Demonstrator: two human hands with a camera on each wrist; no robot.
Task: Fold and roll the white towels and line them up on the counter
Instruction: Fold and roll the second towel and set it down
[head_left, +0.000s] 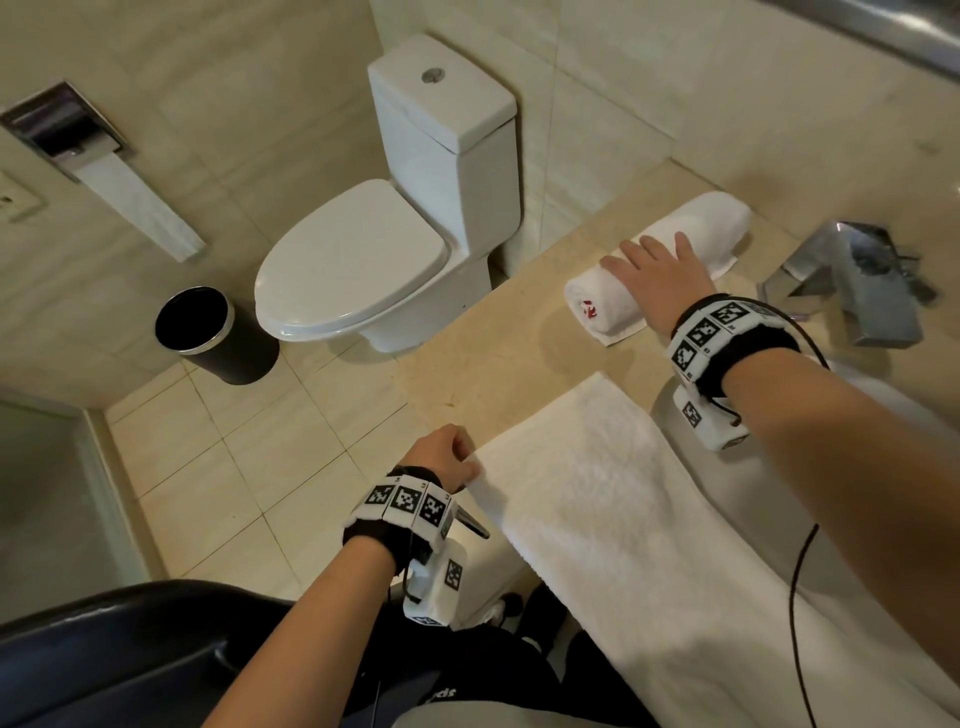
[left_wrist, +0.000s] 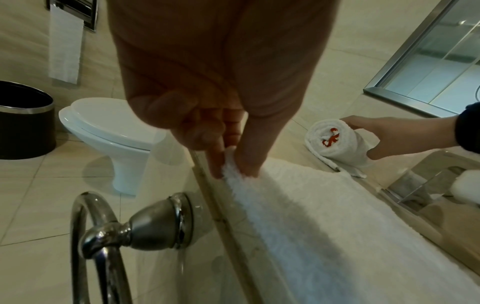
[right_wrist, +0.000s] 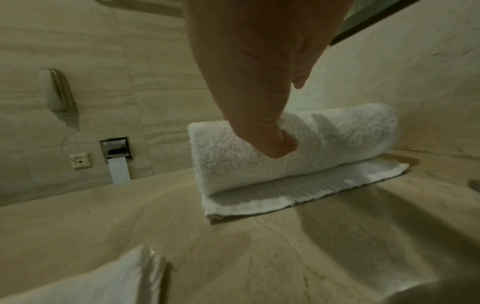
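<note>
A rolled white towel (head_left: 717, 218) with a red logo on its end lies at the back of the beige counter (head_left: 493, 353), its loose tail flat underneath. My right hand (head_left: 649, 260) lies over the roll, fingers across the top. In the right wrist view the thumb (right_wrist: 280, 144) digs into the roll's (right_wrist: 337, 139) near side. A second white towel (head_left: 597, 493) lies flat and long along the counter's front edge. My left hand (head_left: 457, 460) pinches its near-left corner between thumb and fingers (left_wrist: 233, 162). The left wrist view shows the roll (left_wrist: 335, 142) held in the right hand.
A chrome faucet (head_left: 862, 280) stands right of the roll. Left of the counter are a white toilet (head_left: 363, 260) and a black bin (head_left: 208, 332) on the tiled floor. A chrome towel ring (left_wrist: 103, 236) hangs on the counter's front face.
</note>
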